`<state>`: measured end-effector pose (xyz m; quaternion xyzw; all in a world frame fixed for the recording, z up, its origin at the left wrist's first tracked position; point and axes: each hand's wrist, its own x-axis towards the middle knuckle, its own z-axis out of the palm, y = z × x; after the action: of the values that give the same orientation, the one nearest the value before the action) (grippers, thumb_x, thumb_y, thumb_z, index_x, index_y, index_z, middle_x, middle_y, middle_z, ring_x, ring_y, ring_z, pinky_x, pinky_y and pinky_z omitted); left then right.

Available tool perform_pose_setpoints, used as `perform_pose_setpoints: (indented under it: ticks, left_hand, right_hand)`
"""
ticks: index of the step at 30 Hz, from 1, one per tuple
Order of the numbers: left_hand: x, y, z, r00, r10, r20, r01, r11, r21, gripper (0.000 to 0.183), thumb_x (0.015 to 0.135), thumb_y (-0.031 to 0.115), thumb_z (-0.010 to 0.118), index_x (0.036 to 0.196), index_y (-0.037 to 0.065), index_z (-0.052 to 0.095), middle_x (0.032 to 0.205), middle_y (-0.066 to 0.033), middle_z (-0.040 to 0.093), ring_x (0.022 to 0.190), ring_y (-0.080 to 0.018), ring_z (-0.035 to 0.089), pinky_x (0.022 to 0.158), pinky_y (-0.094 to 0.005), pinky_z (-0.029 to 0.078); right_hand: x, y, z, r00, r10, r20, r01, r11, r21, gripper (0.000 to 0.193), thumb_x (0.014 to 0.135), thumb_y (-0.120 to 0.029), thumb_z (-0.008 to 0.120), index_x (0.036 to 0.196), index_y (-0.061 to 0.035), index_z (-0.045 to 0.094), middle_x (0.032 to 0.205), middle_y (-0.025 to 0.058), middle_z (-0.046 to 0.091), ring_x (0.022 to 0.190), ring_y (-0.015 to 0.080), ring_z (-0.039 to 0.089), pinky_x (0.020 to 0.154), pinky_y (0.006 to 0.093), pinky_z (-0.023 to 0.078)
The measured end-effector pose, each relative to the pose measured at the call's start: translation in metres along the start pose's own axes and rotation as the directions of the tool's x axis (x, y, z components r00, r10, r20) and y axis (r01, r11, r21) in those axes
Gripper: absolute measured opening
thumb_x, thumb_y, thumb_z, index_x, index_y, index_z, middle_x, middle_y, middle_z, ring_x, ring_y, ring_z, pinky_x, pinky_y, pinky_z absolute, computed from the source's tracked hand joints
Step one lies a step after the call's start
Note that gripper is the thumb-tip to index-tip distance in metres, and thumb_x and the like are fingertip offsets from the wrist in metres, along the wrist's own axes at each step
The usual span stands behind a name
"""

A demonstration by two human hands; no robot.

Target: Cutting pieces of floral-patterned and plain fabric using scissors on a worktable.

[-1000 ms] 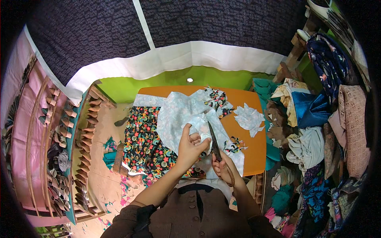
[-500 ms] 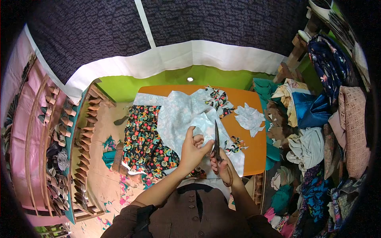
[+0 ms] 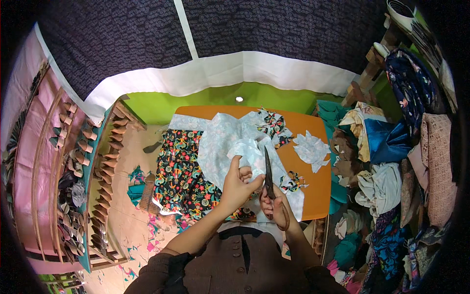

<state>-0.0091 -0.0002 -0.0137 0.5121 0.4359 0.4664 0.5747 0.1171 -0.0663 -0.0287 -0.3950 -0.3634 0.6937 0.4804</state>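
Between the thumb and fingers of my left hand [image 3: 236,185] is a small pale fabric piece [image 3: 248,153], raised over the cloth. My right hand [image 3: 275,205] is closed around dark metal scissors [image 3: 268,171]. Their blades point away from me, close beside the fabric piece's right side and look nearly together. Below lies a larger pale blue-white fabric [image 3: 213,139], on top of black floral fabric [image 3: 178,171]. Both are spread on an orange table [image 3: 319,188]. Part of the cloth is hidden behind my hands.
Cut pale pieces [image 3: 312,151] lie in a stack on the table's right, with floral pieces [image 3: 274,125] behind. Racks of shoe-shaped forms [image 3: 104,196] stand left. Fabric heaps [image 3: 379,186] fill the right side. Scraps [image 3: 155,230] litter the floor.
The table and surroundings sit slightly further right in the view. My hands, the fabric piece and the scissors keep almost the same pose.
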Motion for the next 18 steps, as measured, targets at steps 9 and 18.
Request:
perform_pose_setpoints:
  ticks: [9, 18]
  left_hand:
    - [0.002, -0.004, -0.005, 0.997, 0.031, 0.074, -0.033, 0.999, 0.025, 0.045, 0.069, 0.003, 0.064, 0.095, 0.000, 0.027, 0.061, -0.0001, 0.043, 0.056, -0.0031, 0.039, 0.046, -0.0166, 0.033]
    - [0.005, -0.004, -0.007, 0.994, 0.049, 0.096, -0.047, 0.999, -0.025, 0.040, 0.071, 0.004, 0.062, 0.087, 0.003, 0.026, 0.065, 0.0002, 0.038, 0.057, -0.0040, 0.034, 0.048, -0.0173, 0.032]
  right_hand:
    - [0.004, -0.004, -0.003, 0.996, -0.089, 0.026, 0.091, 0.989, -0.115, 0.068, 0.063, -0.068, 0.046, 0.089, -0.0071, 0.035, 0.071, -0.0035, 0.028, 0.056, 0.0030, 0.024, 0.046, 0.0141, 0.020]
    - [0.001, -0.005, -0.006, 1.000, 0.018, -0.012, -0.019, 0.990, -0.142, 0.067, 0.065, -0.068, 0.045, 0.088, -0.0063, 0.037, 0.068, -0.0037, 0.030, 0.053, 0.0027, 0.026, 0.045, 0.0149, 0.022]
